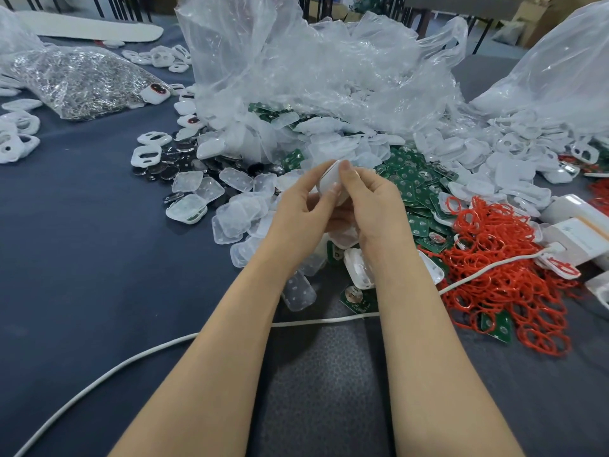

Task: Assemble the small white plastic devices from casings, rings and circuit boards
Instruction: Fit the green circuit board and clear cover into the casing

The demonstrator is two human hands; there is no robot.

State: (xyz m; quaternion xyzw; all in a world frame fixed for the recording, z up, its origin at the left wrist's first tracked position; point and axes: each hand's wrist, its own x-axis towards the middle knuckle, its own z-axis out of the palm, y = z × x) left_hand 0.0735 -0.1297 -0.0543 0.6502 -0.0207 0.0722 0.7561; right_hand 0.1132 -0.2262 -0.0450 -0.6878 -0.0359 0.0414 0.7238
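1. White plastic is at the middle of it. 1 small casing (331, 178) is pinched between both hands and held up off the surface (82, 252), above the heap. The left hand (296, 209) curls round its near edge, and the right hand (372, 202) closes its fingertips on the upper corner.
2. From where I stand this looks like the 2 halves being pressed shut. I cannot see inside, so a ring or board sitting crooked could get trapped. The shell might then close skewed or crack.
3. It is a fingertip grip on smooth plastic. If it slips, the casing falls straight into lookalike parts below and could be hard to pick out again.
4. Just beneath the wrists lie loose clear covers (237, 206) and green circuit boards (417, 189), overlapping. A careless forearm could sweep them together or off the pile.
5. To the right, the red rings (494, 249) lie tangled. I would guess that lifting 1 drags several along.
6. A white cable (230, 328) crosses the surface under both forearms. A snagged elbow could tug the white box (580, 239) it leads toward.
7. Behind everything, the crumpled plastic bag (313, 77) leans over the parts. If it slumps it could bury them.
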